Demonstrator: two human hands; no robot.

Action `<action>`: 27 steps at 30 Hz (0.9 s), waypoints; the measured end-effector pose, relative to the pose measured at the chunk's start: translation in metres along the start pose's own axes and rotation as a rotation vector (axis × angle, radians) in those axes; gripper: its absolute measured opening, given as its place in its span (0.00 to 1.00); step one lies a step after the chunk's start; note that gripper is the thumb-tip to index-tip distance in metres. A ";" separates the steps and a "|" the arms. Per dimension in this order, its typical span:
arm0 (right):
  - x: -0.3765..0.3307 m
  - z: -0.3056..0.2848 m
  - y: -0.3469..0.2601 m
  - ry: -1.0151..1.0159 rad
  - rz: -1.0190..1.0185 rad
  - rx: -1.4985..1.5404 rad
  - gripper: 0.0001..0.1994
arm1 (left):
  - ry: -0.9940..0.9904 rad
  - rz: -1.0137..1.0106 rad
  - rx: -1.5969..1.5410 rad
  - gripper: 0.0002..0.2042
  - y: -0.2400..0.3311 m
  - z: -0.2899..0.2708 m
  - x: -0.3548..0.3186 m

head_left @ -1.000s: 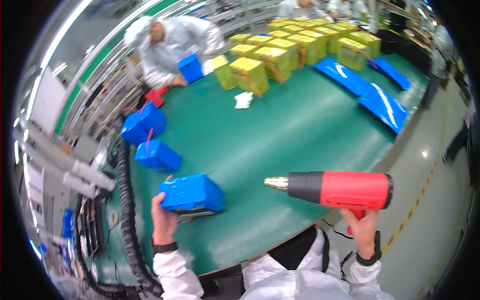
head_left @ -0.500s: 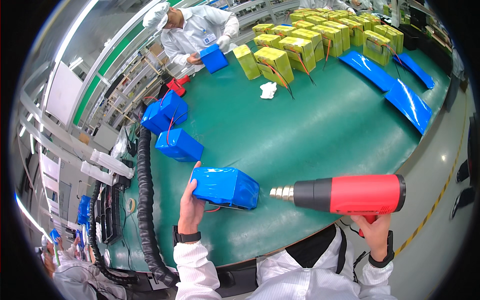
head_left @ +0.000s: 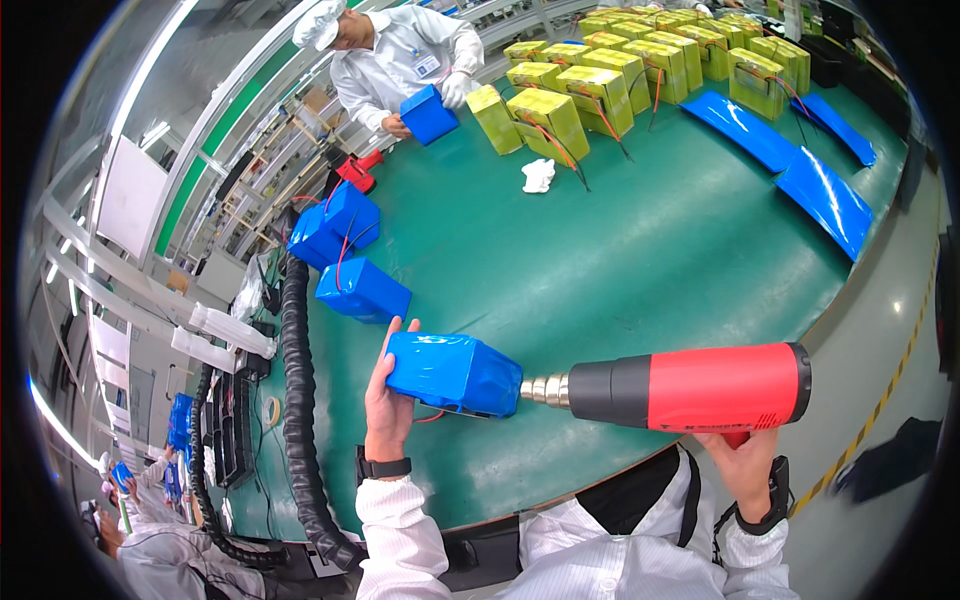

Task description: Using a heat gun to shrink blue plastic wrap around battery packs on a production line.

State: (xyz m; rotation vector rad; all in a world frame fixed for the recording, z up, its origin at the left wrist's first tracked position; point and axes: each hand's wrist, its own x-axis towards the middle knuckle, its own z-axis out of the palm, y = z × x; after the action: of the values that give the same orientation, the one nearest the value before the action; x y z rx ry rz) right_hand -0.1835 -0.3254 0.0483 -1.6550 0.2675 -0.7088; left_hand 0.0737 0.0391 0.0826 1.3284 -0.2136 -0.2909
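My left hand (head_left: pixel 388 398) grips the left end of a blue-wrapped battery pack (head_left: pixel 450 372), holding it over the green table. A red lead shows under the pack. In my right hand (head_left: pixel 742 462) is a red and black heat gun (head_left: pixel 690 388), its handle mostly hidden by its body and my fingers. The gun's stepped metal nozzle (head_left: pixel 546 390) points left, right up at the pack's right end. From this angle I cannot tell whether nozzle and wrap touch.
Several blue packs (head_left: pixel 362 290) stand on the green table (head_left: pixel 560 260) beyond my left hand, near a thick black hose (head_left: pixel 298 400). Yellow-wrapped packs (head_left: pixel 545 125) with leads fill the far side. Blue sleeves (head_left: pixel 825 200) lie right. A co-worker (head_left: pixel 400 60) holds another blue pack.
The heat gun has moved left, bringing its nozzle up to the pack's end. My left hand and the pack have hardly shifted. A dark shape at the far right has moved.
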 end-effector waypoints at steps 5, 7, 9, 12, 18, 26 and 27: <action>0.001 -0.006 0.000 -0.027 0.012 -0.066 0.19 | -0.004 0.133 0.032 0.37 -0.002 0.005 0.003; 0.000 -0.007 0.000 -0.034 -0.013 -0.022 0.19 | 0.005 0.138 0.039 0.36 -0.003 0.007 0.004; -0.002 -0.007 -0.002 -0.024 -0.003 -0.088 0.20 | 0.014 0.144 0.047 0.36 -0.003 0.006 0.004; -0.004 -0.008 0.006 -0.075 0.091 0.032 0.22 | 0.000 0.156 0.038 0.36 -0.005 0.004 0.004; -0.010 -0.013 0.019 -0.099 0.000 -0.090 0.21 | 0.005 0.159 0.011 0.36 -0.006 0.006 0.003; -0.007 -0.009 0.009 -0.073 0.031 -0.075 0.18 | 0.005 0.156 0.005 0.35 -0.007 0.006 0.004; -0.007 -0.008 0.009 -0.058 0.003 -0.118 0.18 | 0.007 0.156 0.006 0.35 -0.007 0.006 0.003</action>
State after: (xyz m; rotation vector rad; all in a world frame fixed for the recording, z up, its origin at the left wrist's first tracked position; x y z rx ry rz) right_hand -0.1915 -0.3297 0.0383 -1.7841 0.2746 -0.6527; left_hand 0.0744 0.0310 0.0769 1.3109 -0.3107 -0.1542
